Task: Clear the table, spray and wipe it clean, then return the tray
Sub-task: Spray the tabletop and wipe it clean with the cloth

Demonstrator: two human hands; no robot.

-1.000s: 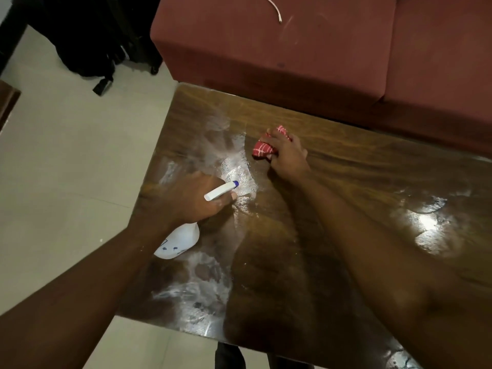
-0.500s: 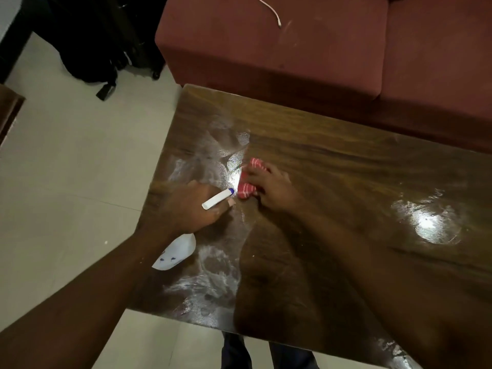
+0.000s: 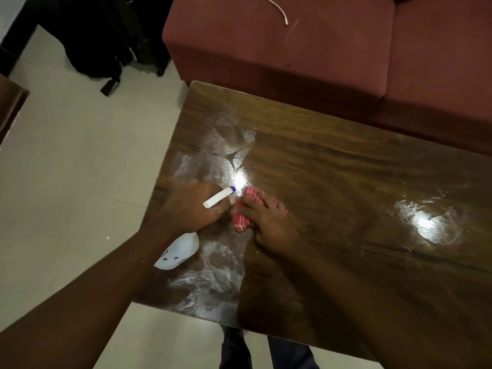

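A dark wooden table [image 3: 346, 182] fills the middle of the view, with whitish wet smears along its left side. My left hand [image 3: 194, 206] grips a white spray bottle [image 3: 181, 251] near the table's left edge, its nozzle with a blue tip pointing right. My right hand [image 3: 269, 222] presses a red checked cloth [image 3: 246, 211] flat on the table, right beside the nozzle. No tray is in view.
A dark red sofa [image 3: 319, 49] stands right behind the table, with a white cable [image 3: 279, 10] lying on it. A black bag [image 3: 98, 46] sits on the tiled floor at the top left. My legs [image 3: 266, 352] show below the table's near edge.
My right hand has dragged the cloth back toward me and to the left, from further out on the table to right beside the spray nozzle. The left hand has stayed in place with the bottle.
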